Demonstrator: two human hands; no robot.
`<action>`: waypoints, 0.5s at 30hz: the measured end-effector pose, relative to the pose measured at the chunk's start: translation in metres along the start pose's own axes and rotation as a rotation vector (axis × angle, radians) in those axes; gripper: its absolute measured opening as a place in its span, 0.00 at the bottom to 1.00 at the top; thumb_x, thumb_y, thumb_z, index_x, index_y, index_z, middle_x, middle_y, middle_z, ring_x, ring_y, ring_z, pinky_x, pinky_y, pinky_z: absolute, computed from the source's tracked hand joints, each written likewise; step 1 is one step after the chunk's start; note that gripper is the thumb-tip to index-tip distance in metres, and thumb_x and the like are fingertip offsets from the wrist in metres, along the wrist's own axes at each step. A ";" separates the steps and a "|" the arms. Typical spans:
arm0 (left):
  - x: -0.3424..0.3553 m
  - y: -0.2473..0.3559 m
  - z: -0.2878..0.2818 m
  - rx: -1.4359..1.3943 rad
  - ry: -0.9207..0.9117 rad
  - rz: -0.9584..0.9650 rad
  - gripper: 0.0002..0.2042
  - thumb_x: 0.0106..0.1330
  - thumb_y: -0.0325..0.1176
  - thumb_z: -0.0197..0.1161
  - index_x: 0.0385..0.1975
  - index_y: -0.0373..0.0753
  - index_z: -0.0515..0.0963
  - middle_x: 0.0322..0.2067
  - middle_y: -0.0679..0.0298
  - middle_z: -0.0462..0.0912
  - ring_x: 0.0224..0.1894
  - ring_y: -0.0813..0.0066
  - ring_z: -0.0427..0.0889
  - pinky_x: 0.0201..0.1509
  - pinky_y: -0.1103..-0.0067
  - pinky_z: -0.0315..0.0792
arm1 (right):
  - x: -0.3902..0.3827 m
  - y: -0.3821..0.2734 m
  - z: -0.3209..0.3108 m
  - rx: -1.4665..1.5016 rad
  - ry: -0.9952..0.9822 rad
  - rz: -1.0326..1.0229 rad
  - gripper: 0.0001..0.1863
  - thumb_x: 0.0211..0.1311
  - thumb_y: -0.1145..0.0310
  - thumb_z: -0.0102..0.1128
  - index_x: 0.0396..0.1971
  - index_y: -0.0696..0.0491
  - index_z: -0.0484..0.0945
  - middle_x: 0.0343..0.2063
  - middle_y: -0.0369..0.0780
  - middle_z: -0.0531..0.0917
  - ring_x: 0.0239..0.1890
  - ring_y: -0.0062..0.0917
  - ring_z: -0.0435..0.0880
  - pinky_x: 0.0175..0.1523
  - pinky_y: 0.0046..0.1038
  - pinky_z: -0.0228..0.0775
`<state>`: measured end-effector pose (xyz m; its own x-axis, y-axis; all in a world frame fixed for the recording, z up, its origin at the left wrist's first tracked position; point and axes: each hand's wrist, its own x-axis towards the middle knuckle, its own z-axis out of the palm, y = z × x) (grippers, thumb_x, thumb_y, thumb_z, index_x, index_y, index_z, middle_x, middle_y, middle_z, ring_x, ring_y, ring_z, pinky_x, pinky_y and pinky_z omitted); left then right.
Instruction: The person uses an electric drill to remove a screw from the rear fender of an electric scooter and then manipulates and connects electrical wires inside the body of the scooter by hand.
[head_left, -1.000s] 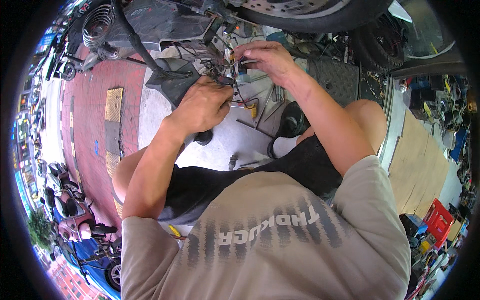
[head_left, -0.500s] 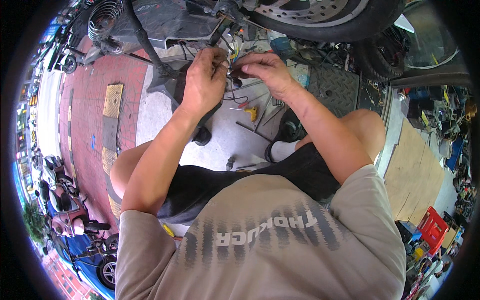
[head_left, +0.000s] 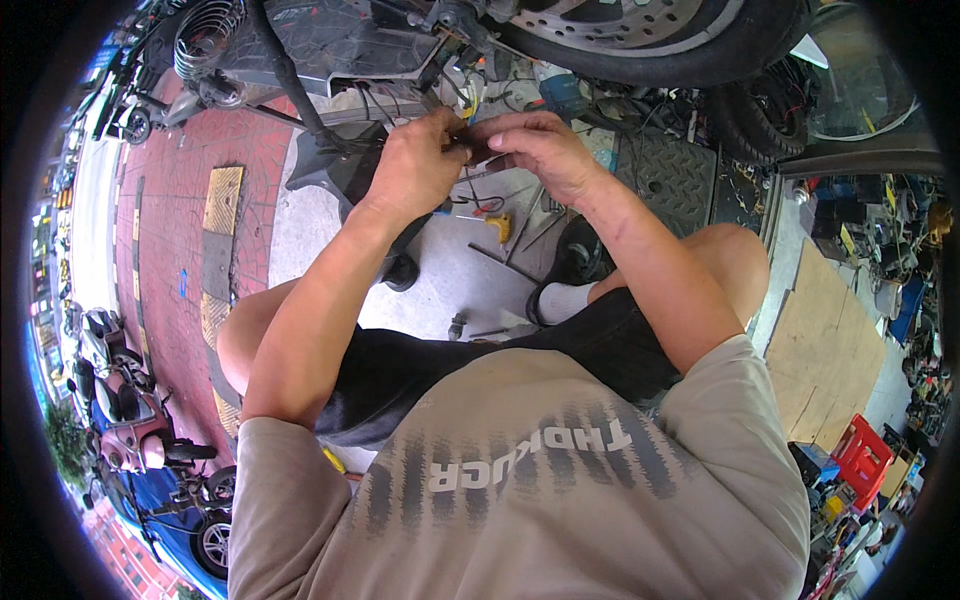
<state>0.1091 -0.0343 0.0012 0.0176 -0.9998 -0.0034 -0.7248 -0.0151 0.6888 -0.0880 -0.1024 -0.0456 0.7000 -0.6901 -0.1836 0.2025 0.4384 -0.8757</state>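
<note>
My left hand (head_left: 415,165) and my right hand (head_left: 545,155) meet close together below the scooter's underside. The left fingers are closed in a pinch, and the right fingertips are bent inward against them. What lies between them is small, dark and mostly hidden by the fingers. Several thin wires (head_left: 470,100) hang just beyond the hands. A thin dark cable (head_left: 470,200) curls below the fingertips. Above the hands is the grey scooter body panel (head_left: 330,50), with a black hose (head_left: 290,85) running down its left part.
A wheel with a brake disc and black tyre (head_left: 660,60) fills the top. A yellow-handled screwdriver (head_left: 497,228) and a dark hex key (head_left: 505,265) lie on the pale floor. Right stand a loose tyre (head_left: 760,115) and a ridged metal plate (head_left: 670,175). Parked scooters (head_left: 130,420) stand left.
Both hands have shifted slightly down and nearer each other. The wires that showed between the fingertips are now more covered. The right fingers have curled in more.
</note>
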 end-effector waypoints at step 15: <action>0.001 -0.010 -0.001 -0.108 0.014 -0.078 0.05 0.66 0.24 0.64 0.35 0.28 0.81 0.27 0.59 0.87 0.30 0.77 0.85 0.35 0.79 0.77 | 0.009 -0.006 0.004 -0.643 0.085 -0.151 0.12 0.64 0.70 0.69 0.46 0.58 0.85 0.39 0.35 0.88 0.41 0.18 0.83 0.48 0.26 0.76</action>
<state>0.1173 -0.0348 -0.0048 0.0808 -0.9955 -0.0504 -0.6425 -0.0907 0.7609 -0.0800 -0.1091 -0.0407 0.6341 -0.7716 -0.0497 -0.1731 -0.0790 -0.9817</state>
